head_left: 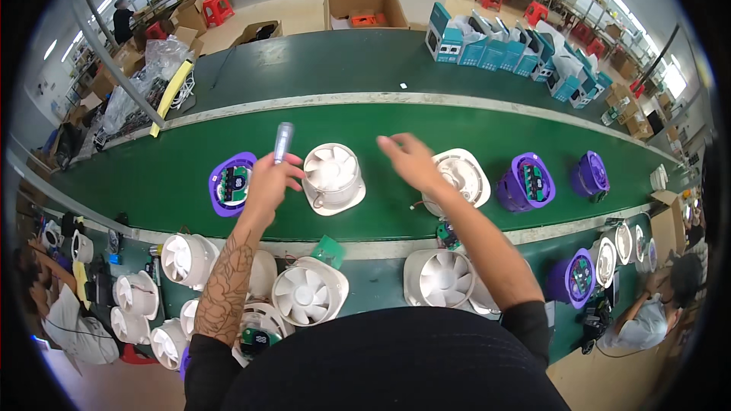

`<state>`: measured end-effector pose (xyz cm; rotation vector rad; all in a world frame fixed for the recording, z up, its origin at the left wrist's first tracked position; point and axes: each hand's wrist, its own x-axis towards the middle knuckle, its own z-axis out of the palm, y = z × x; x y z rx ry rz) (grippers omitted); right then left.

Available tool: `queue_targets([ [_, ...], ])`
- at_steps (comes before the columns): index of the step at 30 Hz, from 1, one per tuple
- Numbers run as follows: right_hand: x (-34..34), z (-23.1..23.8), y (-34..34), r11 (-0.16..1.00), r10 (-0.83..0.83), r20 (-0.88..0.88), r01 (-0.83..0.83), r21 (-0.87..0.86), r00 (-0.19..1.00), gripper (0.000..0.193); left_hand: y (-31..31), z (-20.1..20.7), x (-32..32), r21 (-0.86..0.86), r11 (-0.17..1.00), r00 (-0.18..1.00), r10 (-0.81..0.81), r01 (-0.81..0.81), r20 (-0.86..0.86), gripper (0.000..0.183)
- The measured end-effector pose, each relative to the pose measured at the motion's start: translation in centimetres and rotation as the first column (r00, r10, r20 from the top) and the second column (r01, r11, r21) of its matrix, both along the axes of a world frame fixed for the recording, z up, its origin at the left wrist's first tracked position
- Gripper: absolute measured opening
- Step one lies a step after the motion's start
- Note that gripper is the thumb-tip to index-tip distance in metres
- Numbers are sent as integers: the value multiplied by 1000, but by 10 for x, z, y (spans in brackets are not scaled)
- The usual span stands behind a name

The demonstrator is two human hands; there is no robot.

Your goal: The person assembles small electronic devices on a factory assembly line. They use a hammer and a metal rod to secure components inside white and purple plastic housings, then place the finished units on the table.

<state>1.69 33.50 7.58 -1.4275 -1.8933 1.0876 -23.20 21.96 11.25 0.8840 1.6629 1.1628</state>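
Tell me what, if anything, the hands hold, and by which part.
The left hand holds a grey tool by its near end; the right hand appears empty.

Slim silvery pen-shaped tool (283, 141): near upright, gripped in left hand (274, 181), top end sticking out. White fan unit (333, 170): standing on green belt (381, 209), blades facing up, squarish flange at base, thin wire at its side. White round housing (468, 175): squarish rim, right of fan, partly hidden.
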Motion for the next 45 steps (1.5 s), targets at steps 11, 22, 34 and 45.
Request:
queue_targets([
  [11,-70,-72,20,743,-2,-148,-98,-662,989,97,69,-121,-12,-277,935,926,290,-221,243,17],
  [22,-11,19,-41,960,191,72,-172,-220,979,108,35,-64,31,80,988,925,94,-132,367,22],
  [34,105,-1,-359,384,212,319,-378,842,924,94,-306,-4,106,360,925,982,-163,119,95,27],
  [45,111,-104,-459,295,209,589,-625,723,781,64,-410,-142,97,205,978,923,-103,27,371,33],
])
